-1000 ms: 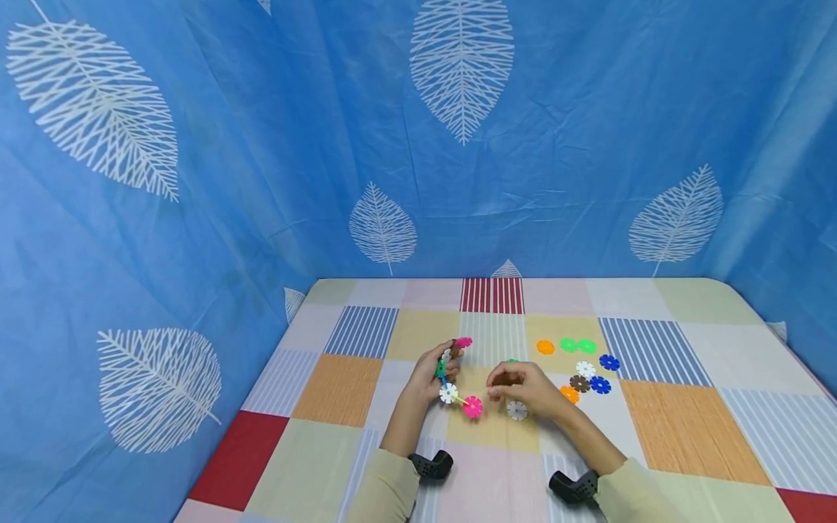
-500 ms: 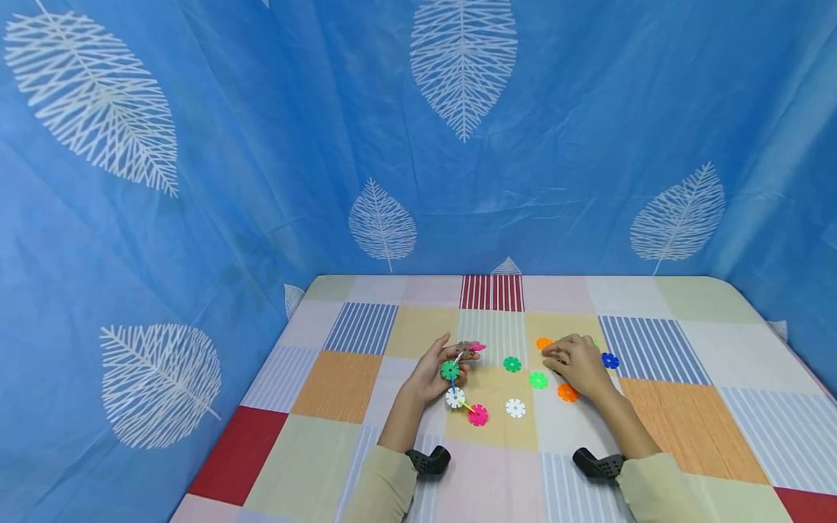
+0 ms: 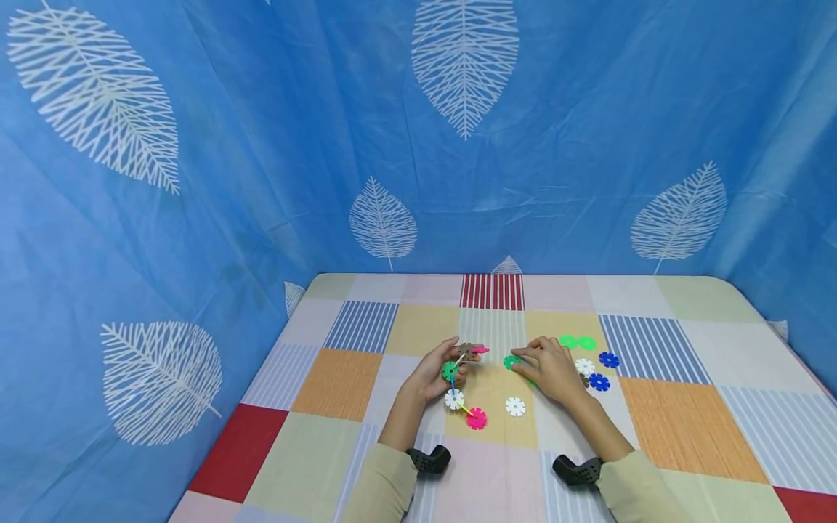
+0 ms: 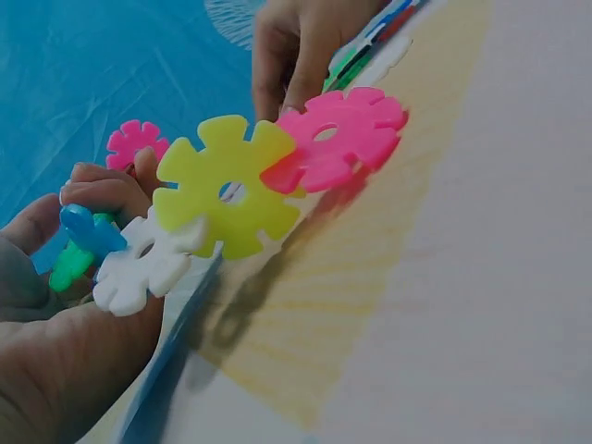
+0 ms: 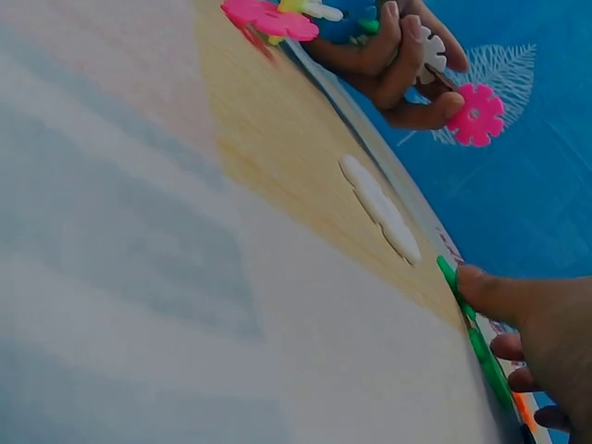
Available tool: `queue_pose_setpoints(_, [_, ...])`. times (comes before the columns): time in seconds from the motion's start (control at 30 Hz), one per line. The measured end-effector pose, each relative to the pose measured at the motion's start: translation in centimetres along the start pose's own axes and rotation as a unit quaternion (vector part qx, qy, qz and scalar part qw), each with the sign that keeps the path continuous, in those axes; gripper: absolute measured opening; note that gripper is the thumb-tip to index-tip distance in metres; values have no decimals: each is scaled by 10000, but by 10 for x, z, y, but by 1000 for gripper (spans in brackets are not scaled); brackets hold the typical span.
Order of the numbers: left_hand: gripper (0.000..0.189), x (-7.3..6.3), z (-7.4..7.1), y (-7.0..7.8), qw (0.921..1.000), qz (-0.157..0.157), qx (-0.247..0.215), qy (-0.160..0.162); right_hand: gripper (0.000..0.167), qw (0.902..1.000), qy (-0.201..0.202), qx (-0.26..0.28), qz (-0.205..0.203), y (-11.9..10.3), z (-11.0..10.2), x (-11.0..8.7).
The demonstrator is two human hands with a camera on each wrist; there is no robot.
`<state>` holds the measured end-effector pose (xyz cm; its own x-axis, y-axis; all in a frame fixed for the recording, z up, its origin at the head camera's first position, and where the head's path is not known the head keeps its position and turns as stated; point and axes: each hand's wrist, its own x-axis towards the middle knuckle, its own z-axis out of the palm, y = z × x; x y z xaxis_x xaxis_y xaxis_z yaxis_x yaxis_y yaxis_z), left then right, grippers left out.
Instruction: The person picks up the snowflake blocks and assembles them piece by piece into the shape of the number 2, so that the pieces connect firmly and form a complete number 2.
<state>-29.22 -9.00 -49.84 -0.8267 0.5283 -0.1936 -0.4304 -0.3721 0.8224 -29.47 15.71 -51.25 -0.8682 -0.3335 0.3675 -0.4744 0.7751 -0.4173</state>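
A chain of interlocked plastic flower discs hangs from my left hand (image 3: 433, 372), which holds it by the upper part. Along the chain are a pink disc (image 3: 480, 350), a brown disc (image 3: 466, 353), a green disc (image 3: 450, 371), a blue disc (image 4: 91, 231), a white disc (image 4: 145, 264), a yellow disc (image 4: 227, 185) and a second pink disc (image 3: 476, 418) at the low end. My right hand (image 3: 552, 369) pinches a loose dark green disc (image 3: 508, 362) lying on the cloth, thumb and forefinger at its edges. A light green disc (image 5: 488, 365) lies partly hidden under that hand.
A loose white disc (image 3: 515, 407) lies between the hands. Right of the right hand are light green discs (image 3: 577, 342), another white disc (image 3: 585, 367), blue discs (image 3: 609, 360) and a partly covered brown disc (image 3: 585, 380). A patchwork cloth (image 3: 366, 388) covers the table; a blue curtain (image 3: 556, 145) stands behind.
My right hand went right to the loose discs, then came back left to the dark green disc. A light green disc now lies nearer the middle. The left hand turned the chain slightly.
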Motion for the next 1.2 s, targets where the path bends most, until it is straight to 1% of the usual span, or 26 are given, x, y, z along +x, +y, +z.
queue_pose_setpoints(0.07, [52, 1, 1, -1, 9998, 79, 98, 121, 26, 9998, 69, 162, 86, -2, 0, 0])
queue_pose_setpoints(0.1, [49, 2, 1, -2, 9996, 123, 155, 188, 24, 9991, 92, 364, 177, -3, 0, 1])
queue_pose_setpoints(0.17, [44, 3, 1, -4, 9990, 180, 281, 310, 21, 9949, 112, 888, 466, -6, 0, 2])
queue_pose_setpoints(0.2, [41, 3, 2, -4, 9986, 194, 324, 362, 20, 9897, 104, 1276, 638, -8, -1, 3])
queue_pose_setpoints(0.23, [38, 3, 2, -5, 9981, 240, 391, 411, 21, 9816, 98, 1720, 817, -11, -1, 4])
queue_pose_setpoints(0.27, [34, 4, 3, -5, 9976, 262, 436, 462, 22, 9705, 86, 2196, 992, -14, -1, 6])
queue_pose_setpoints(0.33, [27, 4, 4, -6, 9972, 312, 477, 491, 25, 9425, 63, 3097, 1255, -20, -2, 8])
queue_pose_setpoints(0.4, [19, 5, 5, -6, 9967, 360, 489, 531, 30, 9141, 43, 3805, 1400, -25, -1, 9])
queue_pose_setpoints(0.47, [13, 5, 7, -7, 9962, 415, 516, 565, 35, 8984, 31, 4151, 1435, -30, 0, 10])
queue_pose_setpoints(0.5, [11, 6, 8, -7, 9960, 425, 524, 584, 35, 8936, 40, 4255, 1426, -33, 0, 10])
queue_pose_setpoints(0.53, [10, 6, 9, -6, 9958, 429, 532, 614, 35, 8913, 58, 4305, 1425, -35, 1, 10])
queue_pose_setpoints(0.57, [10, 6, 10, -7, 9955, 441, 530, 649, 34, 8917, 73, 4298, 1419, -37, 1, 10])
queue_pose_setpoints(0.67, [10, 6, 12, -6, 9948, 442, 561, 721, 31, 8968, 81, 4223, 1315, -40, 2, 10])
queue_pose_setpoints(0.77, [10, 5, 13, -7, 9940, 461, 578, 806, 29, 9041, 83, 4105, 1186, -42, 3, 9])
queue_pose_setpoints(0.9, [10, 5, 16, -8, 9924, 500, 664, 909, 26, 9056, 125, 4088, 1127, -44, 1, 8])
queue_pose_setpoints(0.97, [11, 5, 17, -9, 9919, 502, 703, 934, 24, 9055, 112, 4097, 1100, -47, -1, 6])
queue_pose_setpoints(1.13, [12, 6, 20, -11, 9911, 486, 759, 980, 23, 9082, 47, 4050, 1051, -61, -16, 4])
queue_pose_setpoints(1.2, [13, 8, 21, -12, 9903, 477, 783, 1041, 23, 9111, 56, 3991, 1027, -56, -14, 4])
